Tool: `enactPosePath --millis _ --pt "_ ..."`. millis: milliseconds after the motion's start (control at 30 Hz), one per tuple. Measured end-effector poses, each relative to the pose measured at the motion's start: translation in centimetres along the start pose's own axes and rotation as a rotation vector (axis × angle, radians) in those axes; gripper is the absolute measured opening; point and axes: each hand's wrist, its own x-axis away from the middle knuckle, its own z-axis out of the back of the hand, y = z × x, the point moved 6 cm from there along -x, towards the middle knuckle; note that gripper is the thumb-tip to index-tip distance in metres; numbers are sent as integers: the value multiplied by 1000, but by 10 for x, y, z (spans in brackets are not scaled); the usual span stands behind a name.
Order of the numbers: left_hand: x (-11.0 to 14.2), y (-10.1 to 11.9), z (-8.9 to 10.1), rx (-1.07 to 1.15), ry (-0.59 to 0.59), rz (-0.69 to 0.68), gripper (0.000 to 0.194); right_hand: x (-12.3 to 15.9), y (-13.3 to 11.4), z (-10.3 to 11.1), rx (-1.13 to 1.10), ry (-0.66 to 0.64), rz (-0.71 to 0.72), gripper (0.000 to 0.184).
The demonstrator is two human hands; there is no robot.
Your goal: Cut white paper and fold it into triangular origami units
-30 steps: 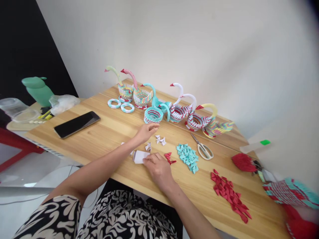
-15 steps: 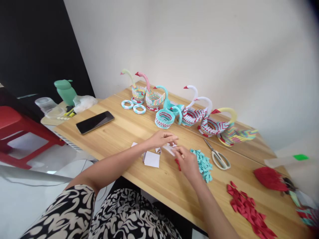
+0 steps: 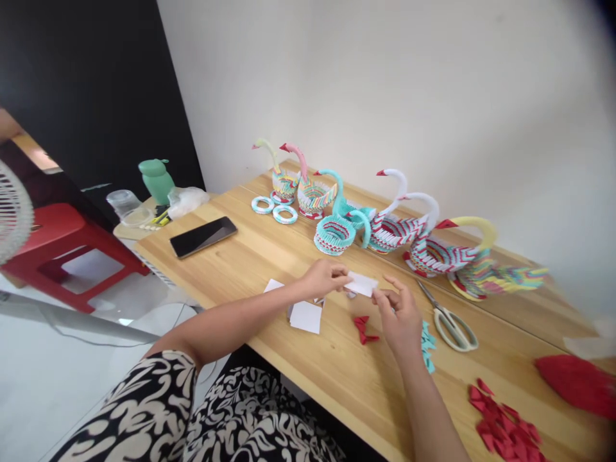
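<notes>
A small white paper slip [image 3: 362, 283] is stretched between my two hands above the wooden table. My left hand [image 3: 326, 278] pinches its left end. At the other end, the thumb and a finger of my right hand [image 3: 398, 313] grip the corner, with the index finger raised. Beneath my left wrist lies a stack of white paper pieces [image 3: 306, 317]. A few red folded paper pieces [image 3: 364, 330] sit on the table just left of my right hand. Teal folded pieces [image 3: 427, 346] are partly hidden behind my right wrist.
Several folded-paper swans [image 3: 315, 196] line the wall edge, with a teal paper basket [image 3: 333, 235] and two paper rings [image 3: 285, 214] before them. Scissors [image 3: 452, 324] lie on the right, near a red pile [image 3: 505, 420]. A phone [image 3: 203, 237] rests at left; beyond stands a green bottle [image 3: 156, 182].
The white slip, earlier mostly covered by my fingers, is now held out flat between both hands. My hands have moved apart, uncovering the red pieces. The view has turned left.
</notes>
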Motion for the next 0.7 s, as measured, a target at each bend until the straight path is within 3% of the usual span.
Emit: enactPosePath --millis 67,133,233,400,600,700 --pt "1 -4 1 205 16 123 21 2 0 8 -71 58 22 37" --pt "4 1 0 294 4 148 24 3 -5 13 -74 80 79 29" --pt "10 10 -4 331 -24 171 29 6 -15 13 -32 12 180 22" --pt "16 13 -15 240 -68 176 31 11 -22 10 -19 -49 251 11" --pt "17 13 -22 -14 -119 47 33 10 -18 15 -151 -24 137 8" --pt "19 21 -20 -36 -114 3 36 9 -15 14 -233 -14 96 12"
